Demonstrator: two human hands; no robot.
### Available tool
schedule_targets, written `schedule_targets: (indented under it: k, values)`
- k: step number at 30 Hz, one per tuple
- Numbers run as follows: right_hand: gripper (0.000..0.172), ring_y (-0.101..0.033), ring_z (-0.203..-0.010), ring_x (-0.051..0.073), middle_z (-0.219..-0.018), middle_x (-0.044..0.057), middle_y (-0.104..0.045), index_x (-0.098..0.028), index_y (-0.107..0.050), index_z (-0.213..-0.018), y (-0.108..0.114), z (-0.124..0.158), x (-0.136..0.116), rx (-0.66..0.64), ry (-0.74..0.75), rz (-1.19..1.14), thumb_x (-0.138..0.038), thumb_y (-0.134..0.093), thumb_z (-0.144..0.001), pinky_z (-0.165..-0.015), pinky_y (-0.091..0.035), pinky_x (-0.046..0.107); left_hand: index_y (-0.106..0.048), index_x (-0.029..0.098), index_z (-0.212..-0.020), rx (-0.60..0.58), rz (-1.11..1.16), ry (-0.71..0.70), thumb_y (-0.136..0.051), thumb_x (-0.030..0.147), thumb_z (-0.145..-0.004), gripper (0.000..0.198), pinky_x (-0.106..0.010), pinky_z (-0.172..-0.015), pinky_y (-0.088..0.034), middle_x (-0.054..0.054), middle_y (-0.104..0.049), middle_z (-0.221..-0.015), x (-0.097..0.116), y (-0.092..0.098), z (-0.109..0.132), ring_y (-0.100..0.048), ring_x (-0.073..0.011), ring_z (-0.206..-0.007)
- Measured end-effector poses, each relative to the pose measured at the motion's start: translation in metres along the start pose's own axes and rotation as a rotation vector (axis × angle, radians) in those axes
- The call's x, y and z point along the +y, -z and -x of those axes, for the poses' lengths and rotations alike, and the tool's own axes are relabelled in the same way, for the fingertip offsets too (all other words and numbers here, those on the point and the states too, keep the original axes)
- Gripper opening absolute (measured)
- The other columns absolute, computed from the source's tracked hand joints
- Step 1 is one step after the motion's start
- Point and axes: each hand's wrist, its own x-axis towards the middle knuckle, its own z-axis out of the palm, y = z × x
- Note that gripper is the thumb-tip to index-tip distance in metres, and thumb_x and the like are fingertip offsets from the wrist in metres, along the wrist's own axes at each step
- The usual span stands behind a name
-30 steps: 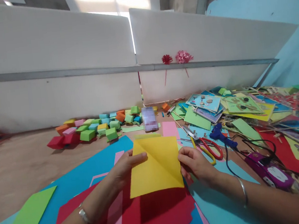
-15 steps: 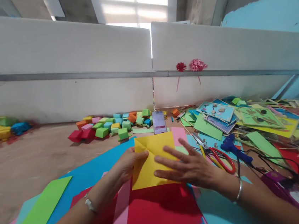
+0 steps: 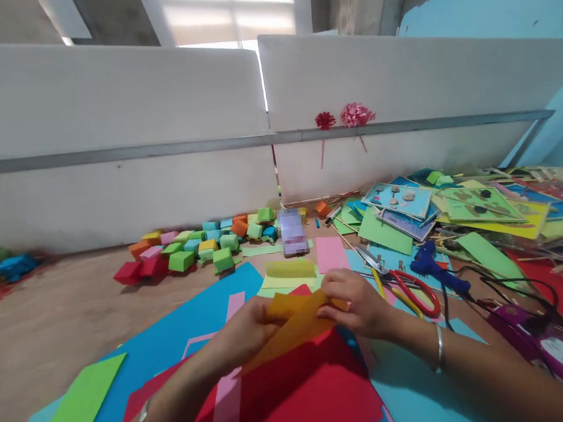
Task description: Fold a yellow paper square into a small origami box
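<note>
Between my hands is a sheet of yellow paper (image 3: pixel 298 327), bent over and looking orange in the shade. My left hand (image 3: pixel 248 328) grips its left edge, fingers closed. At its right edge my right hand (image 3: pixel 354 301) pinches the paper between thumb and fingers. Beneath lies a large red sheet (image 3: pixel 291 398), with a pink strip (image 3: pixel 225 405) on it and a blue sheet (image 3: pixel 205 299) under its left side. A pale yellow folded paper (image 3: pixel 290 270) sits just beyond my hands.
Scissors with red handles (image 3: pixel 413 291), a blue glue gun (image 3: pixel 438 269) and a purple device (image 3: pixel 542 345) lie to the right. Small coloured paper cubes (image 3: pixel 181 260) and a phone (image 3: pixel 292 231) stand farther back. Cards (image 3: pixel 401 200) are piled at the back right before a white board (image 3: pixel 99 102).
The yellow paper was spread flat and facing me; now it is bent over. My right hand, spread across it before, has closed on its right edge. The view has shifted slightly.
</note>
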Motion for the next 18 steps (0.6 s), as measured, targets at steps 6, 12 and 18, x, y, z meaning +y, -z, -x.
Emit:
schedule_targets:
  k: [6,12,18]
  values:
    - [0.018,-0.057,-0.071,0.013,-0.076,0.002,-0.063,-0.017,-0.064,-0.078,0.001,0.001,-0.006,-0.053,-0.099,-0.243,-0.028,-0.064,-0.092,-0.065,-0.042,0.023,-0.076,0.023,-0.077,-0.16,0.001,0.101,-0.085,0.031,-0.062,0.018,-0.027,-0.058,-0.05,-0.002,-0.075,-0.074,0.005,-0.008,0.008,-0.067,-0.021,-0.065]
    - [0.026,-0.045,-0.061,0.011,-0.066,-0.003,-0.055,-0.019,-0.054,-0.071,-0.006,0.001,-0.008,-0.071,-0.267,-0.135,-0.027,-0.075,-0.084,-0.058,-0.03,0.024,-0.07,0.019,-0.085,-0.017,-0.051,0.123,-0.08,0.059,-0.065,0.046,-0.027,-0.063,-0.05,-0.003,-0.073,-0.079,0.002,-0.002,0.006,-0.067,-0.0218,-0.075]
    - [0.033,-0.047,-0.06,0.011,-0.066,-0.007,-0.054,-0.019,-0.061,-0.104,0.005,-0.005,-0.016,-0.095,-0.542,-0.307,-0.021,-0.079,-0.077,-0.058,-0.032,0.023,-0.069,0.015,-0.086,-0.08,-0.051,0.118,-0.083,0.053,-0.061,0.047,-0.025,-0.058,-0.042,-0.001,-0.068,-0.072,-0.002,-0.008,0.005,-0.06,-0.0172,-0.067]
